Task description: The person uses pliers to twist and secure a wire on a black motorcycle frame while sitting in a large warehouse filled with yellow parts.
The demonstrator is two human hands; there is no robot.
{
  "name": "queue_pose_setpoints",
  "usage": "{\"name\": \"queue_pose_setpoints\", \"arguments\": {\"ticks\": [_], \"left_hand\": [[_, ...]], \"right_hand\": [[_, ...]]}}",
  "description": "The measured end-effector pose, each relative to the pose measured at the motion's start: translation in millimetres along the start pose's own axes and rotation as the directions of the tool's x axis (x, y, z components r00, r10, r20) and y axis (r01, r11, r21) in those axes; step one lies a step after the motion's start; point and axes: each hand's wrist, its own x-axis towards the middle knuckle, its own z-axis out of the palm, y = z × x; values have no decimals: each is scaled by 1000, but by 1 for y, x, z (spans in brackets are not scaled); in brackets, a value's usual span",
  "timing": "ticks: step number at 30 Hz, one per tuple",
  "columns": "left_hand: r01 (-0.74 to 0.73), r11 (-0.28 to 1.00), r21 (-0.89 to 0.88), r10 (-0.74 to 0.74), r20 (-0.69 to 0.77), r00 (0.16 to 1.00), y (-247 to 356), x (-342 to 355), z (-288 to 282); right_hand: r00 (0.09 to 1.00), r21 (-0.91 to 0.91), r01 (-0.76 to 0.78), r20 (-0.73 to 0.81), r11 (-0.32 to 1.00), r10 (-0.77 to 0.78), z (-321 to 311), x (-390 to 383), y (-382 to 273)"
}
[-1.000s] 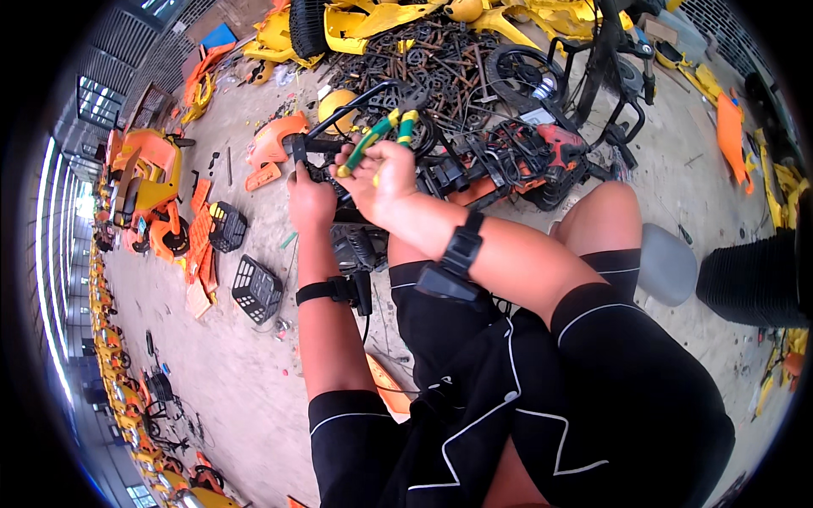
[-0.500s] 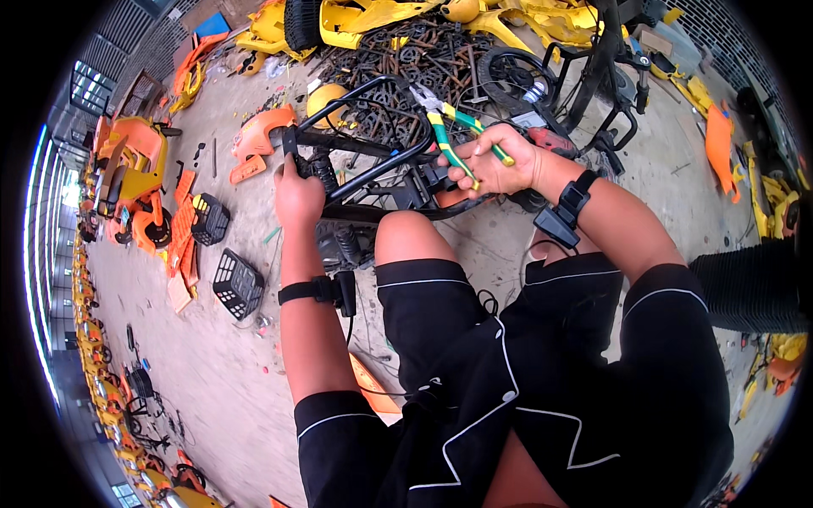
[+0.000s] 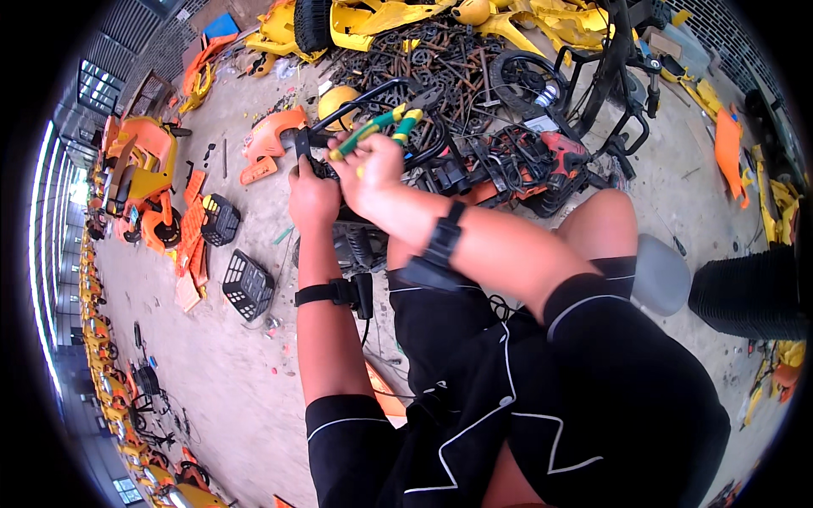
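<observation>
My left hand (image 3: 313, 196) is closed on a black metal bracket (image 3: 303, 144) at the near left end of a partly stripped black vehicle frame (image 3: 347, 107). My right hand (image 3: 373, 173), blurred, grips green-and-yellow pliers (image 3: 405, 127) just right of my left hand and over the frame, their jaws pointing up and away from me. Beneath and to the right of both hands lie dark mechanical parts and cables, with a red-and-black power tool (image 3: 563, 152) among them.
A heap of rusty metal parts (image 3: 423, 59), yellow plastic panels (image 3: 546, 21) and a wheel (image 3: 517, 89) lie ahead. Orange panels (image 3: 267, 140) and black baskets (image 3: 246, 284) are at left. A grey seat (image 3: 660, 275) and a black stack (image 3: 745, 292) are at right; scooters (image 3: 140, 178) stand far left.
My right hand with the pliers swung right half a second ago and is now back left beside my left hand. My left hand has stayed on the bracket, shifting only slightly in view.
</observation>
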Motion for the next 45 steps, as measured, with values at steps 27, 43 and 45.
{"name": "queue_pose_setpoints", "arguments": {"ticks": [27,43,45], "left_hand": [[30,999,-16,-30,-13,999,-10,1,-1],[5,992,-125,-3,21,1000,11,6,1],[-4,995,-103,3,-8,1000,0,8,0]], "right_hand": [[794,-354,-566,9,744,608,-11,-63,-151],[995,-34,12,-95,999,-15,6,26,-2],[991,-153,-133,-14,979,132,-3,-18,-40]]}}
